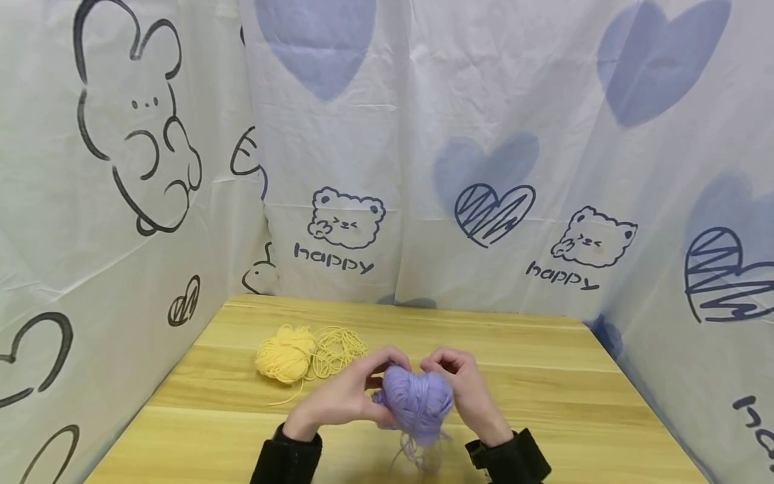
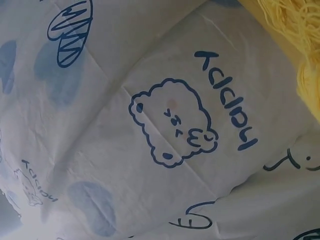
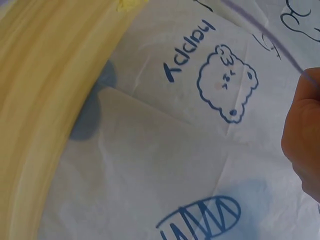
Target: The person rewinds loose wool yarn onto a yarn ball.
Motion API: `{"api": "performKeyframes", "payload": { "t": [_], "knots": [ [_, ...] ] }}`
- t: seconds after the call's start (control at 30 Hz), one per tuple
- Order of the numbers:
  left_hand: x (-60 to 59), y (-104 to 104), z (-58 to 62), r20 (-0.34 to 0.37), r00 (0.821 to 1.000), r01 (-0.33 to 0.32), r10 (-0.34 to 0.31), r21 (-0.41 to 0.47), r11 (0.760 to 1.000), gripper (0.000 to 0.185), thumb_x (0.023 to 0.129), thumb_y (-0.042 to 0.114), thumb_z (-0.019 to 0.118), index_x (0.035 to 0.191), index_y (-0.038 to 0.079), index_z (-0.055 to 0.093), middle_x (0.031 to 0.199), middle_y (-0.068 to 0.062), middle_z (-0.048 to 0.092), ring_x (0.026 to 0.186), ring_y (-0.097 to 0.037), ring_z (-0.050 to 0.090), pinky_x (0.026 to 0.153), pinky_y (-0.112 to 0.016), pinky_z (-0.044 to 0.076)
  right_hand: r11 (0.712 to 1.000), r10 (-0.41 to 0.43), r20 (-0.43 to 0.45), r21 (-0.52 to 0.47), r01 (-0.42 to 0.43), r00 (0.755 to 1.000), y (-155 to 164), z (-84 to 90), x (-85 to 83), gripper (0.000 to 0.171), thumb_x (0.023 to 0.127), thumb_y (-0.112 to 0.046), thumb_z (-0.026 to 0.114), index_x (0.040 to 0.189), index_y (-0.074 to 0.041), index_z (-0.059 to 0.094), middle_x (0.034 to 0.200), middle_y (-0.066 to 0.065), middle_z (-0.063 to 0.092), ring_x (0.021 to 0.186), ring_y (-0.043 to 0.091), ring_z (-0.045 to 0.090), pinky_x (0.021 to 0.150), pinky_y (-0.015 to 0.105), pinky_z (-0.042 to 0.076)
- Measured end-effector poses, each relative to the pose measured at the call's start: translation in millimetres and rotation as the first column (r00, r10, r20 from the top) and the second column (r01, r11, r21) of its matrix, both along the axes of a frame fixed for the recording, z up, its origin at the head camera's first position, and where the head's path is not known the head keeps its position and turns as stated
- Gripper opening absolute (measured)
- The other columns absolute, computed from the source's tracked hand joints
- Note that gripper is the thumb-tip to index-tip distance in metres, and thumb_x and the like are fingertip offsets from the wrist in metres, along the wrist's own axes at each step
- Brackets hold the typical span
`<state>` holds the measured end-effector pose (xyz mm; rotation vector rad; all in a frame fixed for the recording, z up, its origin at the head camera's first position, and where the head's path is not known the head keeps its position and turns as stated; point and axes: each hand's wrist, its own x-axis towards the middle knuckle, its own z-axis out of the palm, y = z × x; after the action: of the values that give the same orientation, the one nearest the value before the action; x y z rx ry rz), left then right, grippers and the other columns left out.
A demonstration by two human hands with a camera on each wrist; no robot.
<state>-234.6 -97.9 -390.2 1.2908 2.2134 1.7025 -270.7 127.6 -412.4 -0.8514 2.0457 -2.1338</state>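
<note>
A purple ball of yarn [image 1: 417, 400] is held above the table, with loose strands dangling from its underside. My left hand [image 1: 345, 396] grips it from the left, thumb low and fingers round the far side. At its upper right, my right hand [image 1: 471, 390] has curled fingers close to the ball. In the right wrist view, a taut purple strand [image 3: 272, 40] runs into the pinch of the right hand [image 3: 302, 135]. The left wrist view does not show the left hand or the purple ball.
On the wooden table [image 1: 544, 403], a yellow ball of yarn [image 1: 285, 356] lies at the back left. Beside it is a loose coil of yellow yarn [image 1: 338, 351], and a tail trails toward the front. White printed sheets [image 1: 411, 168] enclose the table's back and sides.
</note>
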Motion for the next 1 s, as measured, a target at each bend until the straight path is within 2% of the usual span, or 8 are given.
{"api": "performKeyframes", "payload": {
  "t": [0.17, 0.27, 0.4, 0.5, 0.63, 0.77, 0.87, 1.0],
  "knots": [
    [-1.4, -1, 1.1, 0.063, 0.996, -0.064, 0.059, 0.075, 0.995, 0.057, 0.074, 0.002, 0.076, 0.121, 0.01, 0.046, 0.12, -0.016, 0.051, 0.108, -0.017, 0.056, 0.092, -0.033, 0.055, 1.0, 0.001, 0.058, 0.006, -0.001, 0.998, -9, -10.3, -5.0, 0.025, 0.092, -0.007, 0.057, 0.075, -0.024, 0.066, 0.074, -0.013, 0.062, 0.072, 0.003, 0.057, 0.067, 0.019, 0.049],
    [-0.6, -2, 3.1, 0.116, 0.983, -0.151, 0.14, 0.099, 0.984, 0.058, 0.074, 0.003, 0.077, 0.121, 0.012, 0.045, 0.12, -0.013, 0.051, 0.107, -0.019, 0.056, 0.09, -0.031, 0.055, 1.0, -0.016, 0.056, 0.013, 0.015, 0.998, -11, -14.9, -6.4, 0.029, 0.089, -0.001, 0.055, 0.074, -0.024, 0.065, 0.073, -0.013, 0.059, 0.071, 0.003, 0.055, 0.067, 0.021, 0.049],
    [0.5, -2, 5.6, 0.165, 0.967, -0.216, 0.192, 0.145, 0.966, 0.06, 0.074, 0.0, 0.077, 0.123, 0.012, 0.043, 0.12, -0.013, 0.051, 0.108, -0.023, 0.057, 0.088, -0.032, 0.056, 1.0, -0.007, 0.046, 0.027, 0.006, 0.999, -10, -17.3, -7.4, 0.03, 0.088, 0.002, 0.056, 0.077, -0.024, 0.066, 0.075, -0.014, 0.059, 0.073, 0.002, 0.053, 0.067, 0.02, 0.047],
    [1.1, -3, 7.5, 0.192, 0.958, -0.248, 0.211, 0.195, 0.949, 0.062, 0.074, -0.001, 0.077, 0.124, 0.01, 0.042, 0.121, -0.014, 0.05, 0.108, -0.025, 0.057, 0.09, -0.034, 0.056, 0.999, 0.013, 0.076, 0.049, -0.017, 0.997, -10, -16.8, -7.4, 0.029, 0.089, 0.003, 0.052, 0.077, -0.022, 0.063, 0.066, -0.014, 0.051, 0.06, 0.0, 0.046, 0.056, 0.018, 0.04],
    [1.0, -2, 9.1, 0.232, 0.935, -0.326, 0.268, 0.263, 0.908, 0.063, 0.075, 0.0, 0.077, 0.124, 0.01, 0.04, 0.123, -0.013, 0.049, 0.112, -0.024, 0.055, 0.095, -0.035, 0.053, 0.994, 0.002, 0.155, 0.11, -0.02, 0.988, -10, -14.1, -6.7, 0.026, 0.092, -0.001, 0.05, 0.074, -0.018, 0.058, 0.056, -0.013, 0.038, 0.047, 0.0, 0.033, 0.047, 0.018, 0.028],
    [-0.2, -2, 8.7, 0.246, 0.902, -0.419, 0.354, 0.302, 0.857, 0.062, 0.077, 0.002, 0.077, 0.125, 0.01, 0.039, 0.124, -0.013, 0.05, 0.115, -0.024, 0.054, 0.097, -0.034, 0.052, 0.99, -0.002, 0.181, 0.139, -0.024, 0.984, -10, -11.7, -6.1, 0.018, 0.096, -0.014, 0.056, 0.079, -0.017, 0.063, 0.057, -0.012, 0.042, 0.047, 0.0, 0.034, 0.046, 0.017, 0.028],
    [-1.0, -1, 8.4, 0.246, 0.871, -0.485, 0.424, 0.31, 0.817, 0.062, 0.078, 0.003, 0.077, 0.126, 0.011, 0.039, 0.124, -0.013, 0.051, 0.115, -0.025, 0.054, 0.096, -0.033, 0.052, 0.989, 0.038, 0.137, 0.135, -0.057, 0.99, -9, -10.6, -5.4, 0.017, 0.097, -0.019, 0.057, 0.081, -0.012, 0.062, 0.057, -0.011, 0.039, 0.046, 0.0, 0.029, 0.043, 0.021, 0.021],
    [-2.9, -1, 8.5, 0.237, 0.816, -0.578, 0.527, 0.307, 0.756, 0.061, 0.076, 0.003, 0.078, 0.125, 0.01, 0.041, 0.124, -0.013, 0.052, 0.113, -0.026, 0.056, 0.095, -0.034, 0.053, 0.984, 0.068, 0.048, 0.161, -0.075, 0.997, -7, -7.4, -3.4, 0.022, 0.097, -0.019, 0.058, 0.083, -0.001, 0.06, 0.054, -0.008, 0.033, 0.046, 0.003, 0.025, 0.042, 0.03, 0.016]
  ]
}}
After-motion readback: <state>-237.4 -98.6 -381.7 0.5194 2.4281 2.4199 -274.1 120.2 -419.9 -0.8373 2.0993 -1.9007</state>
